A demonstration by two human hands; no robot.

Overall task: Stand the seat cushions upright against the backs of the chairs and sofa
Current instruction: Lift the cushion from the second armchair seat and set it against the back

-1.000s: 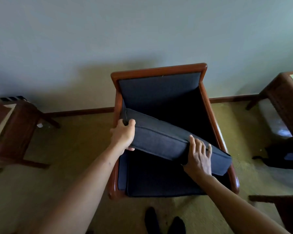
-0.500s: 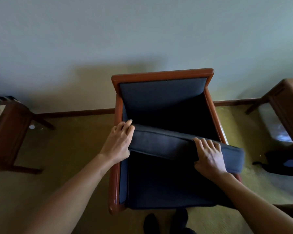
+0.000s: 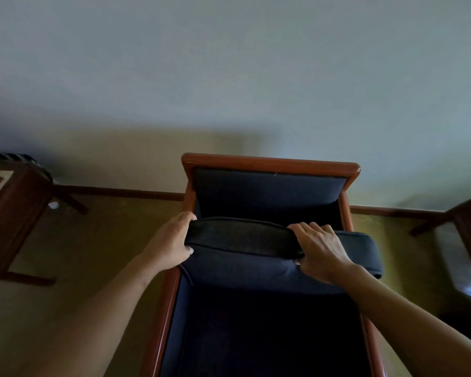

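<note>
A wooden-framed armchair with dark blue upholstery stands against the wall in front of me. Its dark blue seat cushion is lifted off the seat and tilted up, its raised edge toward me and its right end overhanging the right armrest. My left hand grips the cushion's left end. My right hand wraps over the raised edge right of the middle. The bare seat base under the cushion is dark.
A wooden side table stands on the carpet at the left. Another wooden piece of furniture is at the right edge. Olive carpet lies on both sides of the chair, and a plain wall rises behind it.
Both hands have raised the cushion further and pushed it toward the chair back. The right hand now wraps over the raised edge. The view has moved closer to the chair.
</note>
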